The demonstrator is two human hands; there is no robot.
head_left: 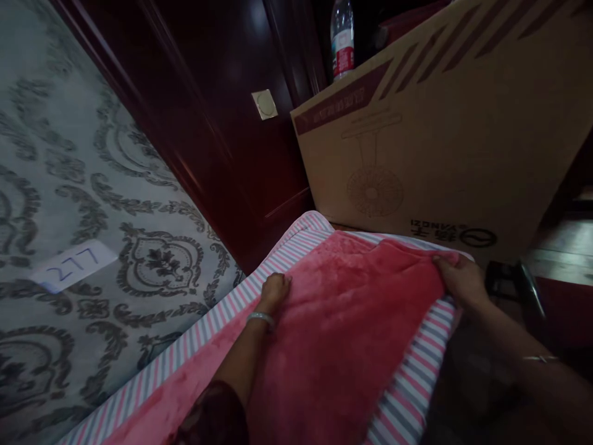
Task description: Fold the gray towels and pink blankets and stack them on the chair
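A red plush blanket [343, 321] is spread over a mattress pad [241, 290] striped in pink, grey and white, whose border shows along both sides. My right hand [461, 278] is closed on the blanket's edge near the far right corner, thumb on top and the other fingers mostly hidden. Toward the wall side, my left hand [274, 290] rests on the blanket with its fingers curled into the plush. The blanket is slightly wrinkled between the two hands.
Patterned wallpaper [157, 259] with a paper label [74, 266] reading 277 is on the left. Behind the bed end stand a dark red wooden panel [217, 123] and a large cardboard box [440, 136]. A plastic bottle [343, 43] is behind the box's upper edge.
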